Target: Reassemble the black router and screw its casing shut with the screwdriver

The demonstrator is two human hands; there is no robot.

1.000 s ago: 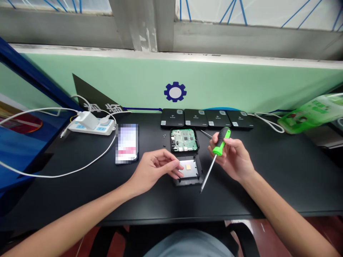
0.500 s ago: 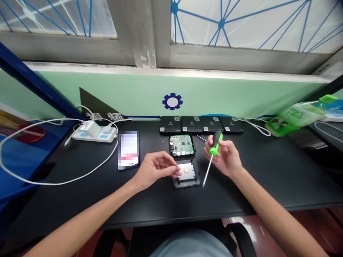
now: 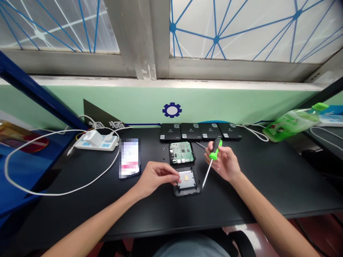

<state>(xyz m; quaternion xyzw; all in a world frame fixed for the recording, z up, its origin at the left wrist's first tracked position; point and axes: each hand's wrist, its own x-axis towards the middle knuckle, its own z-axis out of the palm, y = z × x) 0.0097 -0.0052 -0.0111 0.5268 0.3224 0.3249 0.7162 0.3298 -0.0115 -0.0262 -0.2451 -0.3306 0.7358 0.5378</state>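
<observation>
My right hand is closed round a screwdriver with a green and black handle. Its shaft slants down, with the tip at the lower right corner of a black plastic cover. Inside the cover lies a silver metal plate bearing a small yellowish pad. My left hand has its fingertips pinched together over the plate's left edge; what they hold, if anything, is hidden. Just beyond the cover sits an open black box with a green circuit board. Small screws lie left of it.
Several closed black boxes stand in a row at the back. A phone, a white power strip and a looping white cable are to the left. A thin metal shaft lies behind my right hand. A green bottle leans at right.
The view has tilted up a little. My left fingertips have drawn closer together at the plate. The screwdriver tip has come to the cover's lower right corner.
</observation>
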